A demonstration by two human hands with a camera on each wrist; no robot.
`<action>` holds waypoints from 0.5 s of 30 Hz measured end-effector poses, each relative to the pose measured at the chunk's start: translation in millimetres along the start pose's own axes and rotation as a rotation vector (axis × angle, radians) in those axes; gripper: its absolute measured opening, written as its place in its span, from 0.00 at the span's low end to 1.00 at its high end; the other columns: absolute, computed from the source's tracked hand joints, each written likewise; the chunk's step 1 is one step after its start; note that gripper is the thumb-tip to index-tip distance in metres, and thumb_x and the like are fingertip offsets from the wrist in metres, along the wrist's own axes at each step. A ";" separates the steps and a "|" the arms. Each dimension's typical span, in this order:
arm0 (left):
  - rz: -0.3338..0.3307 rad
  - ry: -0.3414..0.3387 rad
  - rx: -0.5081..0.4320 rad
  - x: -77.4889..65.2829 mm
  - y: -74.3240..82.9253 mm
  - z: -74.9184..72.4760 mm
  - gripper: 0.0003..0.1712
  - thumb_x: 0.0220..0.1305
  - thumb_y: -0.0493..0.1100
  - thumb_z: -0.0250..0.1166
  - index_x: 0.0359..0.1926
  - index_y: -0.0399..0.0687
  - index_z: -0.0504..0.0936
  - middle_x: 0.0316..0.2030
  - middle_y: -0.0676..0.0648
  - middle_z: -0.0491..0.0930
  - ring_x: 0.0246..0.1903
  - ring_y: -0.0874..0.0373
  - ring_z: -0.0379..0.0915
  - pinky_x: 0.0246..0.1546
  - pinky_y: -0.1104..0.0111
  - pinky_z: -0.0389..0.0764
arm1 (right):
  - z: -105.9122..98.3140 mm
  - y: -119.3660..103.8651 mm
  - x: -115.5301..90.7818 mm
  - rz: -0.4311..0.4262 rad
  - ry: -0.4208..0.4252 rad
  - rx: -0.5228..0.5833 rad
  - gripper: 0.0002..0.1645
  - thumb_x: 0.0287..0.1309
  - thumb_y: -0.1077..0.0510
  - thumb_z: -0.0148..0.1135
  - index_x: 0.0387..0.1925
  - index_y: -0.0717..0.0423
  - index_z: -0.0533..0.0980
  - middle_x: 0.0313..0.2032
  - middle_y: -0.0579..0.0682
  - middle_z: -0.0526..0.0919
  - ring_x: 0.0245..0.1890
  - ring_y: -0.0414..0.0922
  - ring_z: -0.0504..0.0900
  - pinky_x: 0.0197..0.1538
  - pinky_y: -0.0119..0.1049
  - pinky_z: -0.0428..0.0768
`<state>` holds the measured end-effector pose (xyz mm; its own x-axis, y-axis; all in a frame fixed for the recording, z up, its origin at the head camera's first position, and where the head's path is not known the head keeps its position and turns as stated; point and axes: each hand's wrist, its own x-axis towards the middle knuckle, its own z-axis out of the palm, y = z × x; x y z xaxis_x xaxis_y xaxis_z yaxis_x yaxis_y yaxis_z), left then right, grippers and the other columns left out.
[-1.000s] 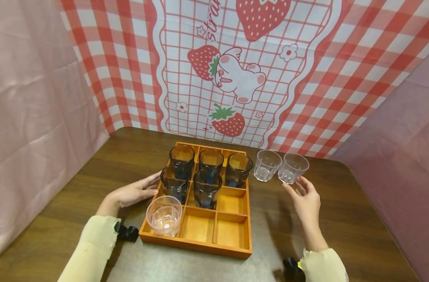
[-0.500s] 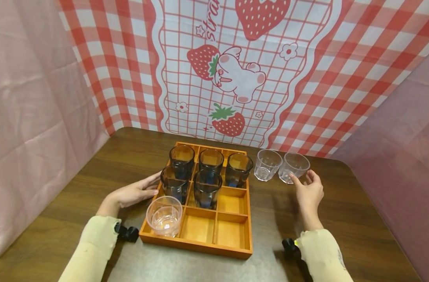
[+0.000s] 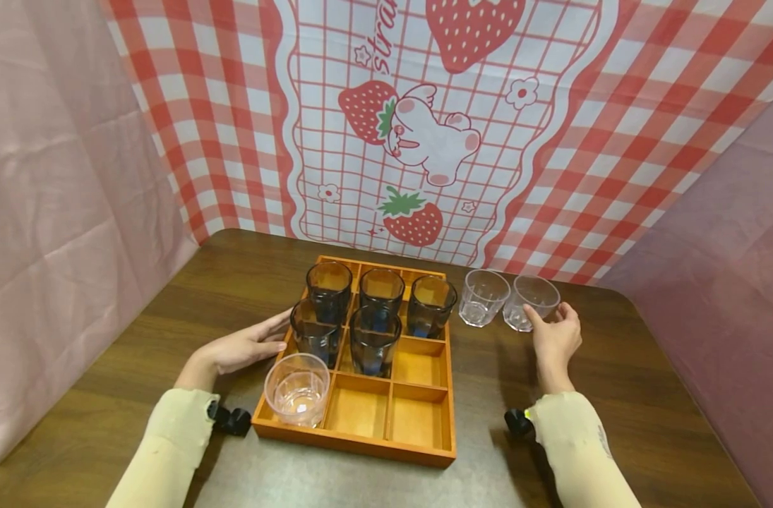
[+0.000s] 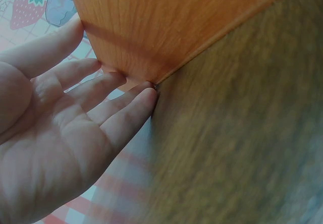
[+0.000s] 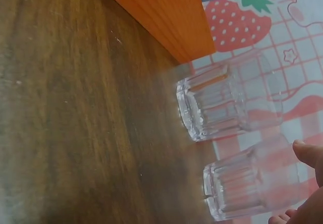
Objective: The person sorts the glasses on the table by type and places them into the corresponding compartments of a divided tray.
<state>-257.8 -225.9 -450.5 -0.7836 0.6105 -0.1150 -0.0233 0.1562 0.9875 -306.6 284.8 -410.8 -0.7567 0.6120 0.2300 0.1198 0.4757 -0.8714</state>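
In the head view my left hand point(image 3: 249, 346) rests its straight fingers along the left side of a wooden divided tray point(image 3: 354, 443); the left wrist view shows the fingertips at the tray's outer wall. At the back right, my right hand point(image 3: 558, 342) has its thumb on the near side of a clear tumbler point(image 3: 519, 317) and its fingers curled round the right side. That tumbler stands upright, beside a second clear tumbler point(image 3: 477, 310). Several dark tinted tumblers point(image 3: 373, 353) fill the tray's back compartments, and one clear tumbler point(image 3: 299, 402) occupies the front-left compartment.
The tray stands on a dark wooden table point(image 3: 640, 395). Behind it hangs a checked strawberry cloth point(image 3: 418, 155), with pink cloth point(image 3: 62, 176) at the left. Both clear tumblers at the right stand close to the table's back edge.
My right hand has shifted right and forward, its thumb coming over the near side of the right-hand clear tumbler. The tumblers, tray and left hand stay where they were.
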 end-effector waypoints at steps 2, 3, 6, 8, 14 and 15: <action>0.000 -0.001 -0.001 -0.1 0.0 -0.1 0.44 0.73 0.40 0.52 0.78 0.49 0.35 0.76 0.34 0.34 0.75 0.37 0.36 0.70 0.54 0.55 | 2.5 1.2 2.4 0.005 0.013 -0.002 0.44 0.50 0.54 0.73 0.64 0.69 0.66 0.63 0.66 0.73 0.64 0.61 0.72 0.69 0.49 0.61; -0.001 -0.001 -0.001 -0.1 -0.1 -0.2 0.44 0.73 0.40 0.52 0.78 0.49 0.35 0.76 0.34 0.34 0.75 0.37 0.36 0.70 0.54 0.55 | 3.7 1.9 3.6 0.008 0.018 0.001 0.44 0.49 0.55 0.73 0.64 0.69 0.66 0.63 0.66 0.73 0.64 0.61 0.72 0.69 0.49 0.60; -0.001 -0.002 0.000 -0.1 0.0 -0.2 0.44 0.73 0.40 0.52 0.77 0.48 0.34 0.76 0.34 0.34 0.75 0.37 0.36 0.70 0.54 0.55 | 7.0 4.2 6.5 0.014 0.027 0.012 0.44 0.48 0.55 0.74 0.64 0.69 0.67 0.62 0.67 0.73 0.64 0.61 0.71 0.70 0.48 0.60; 0.000 -0.002 0.000 0.0 0.0 -0.2 0.44 0.73 0.40 0.52 0.77 0.48 0.34 0.76 0.34 0.34 0.75 0.37 0.36 0.70 0.55 0.55 | 8.8 6.0 8.1 0.017 0.028 0.020 0.44 0.48 0.55 0.74 0.63 0.68 0.67 0.61 0.66 0.74 0.64 0.61 0.71 0.70 0.48 0.60; 0.002 -0.002 0.005 0.5 -0.3 -0.3 0.44 0.73 0.40 0.52 0.78 0.48 0.35 0.76 0.34 0.35 0.75 0.37 0.35 0.70 0.54 0.55 | 13.5 10.1 11.7 0.028 0.008 0.050 0.46 0.47 0.55 0.75 0.65 0.65 0.65 0.63 0.64 0.74 0.65 0.58 0.71 0.70 0.47 0.61; 0.002 -0.002 0.007 0.6 -0.4 -0.3 0.43 0.73 0.40 0.52 0.78 0.48 0.35 0.76 0.34 0.35 0.75 0.37 0.35 0.70 0.54 0.55 | 14.1 10.3 11.9 0.031 0.005 0.056 0.46 0.47 0.55 0.75 0.66 0.64 0.65 0.63 0.64 0.73 0.65 0.58 0.71 0.70 0.47 0.61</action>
<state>-258.5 -225.9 -451.0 -0.7821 0.6126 -0.1137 -0.0180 0.1602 0.9869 -323.5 288.1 -423.1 -0.7497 0.6294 0.2045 0.1072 0.4204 -0.9010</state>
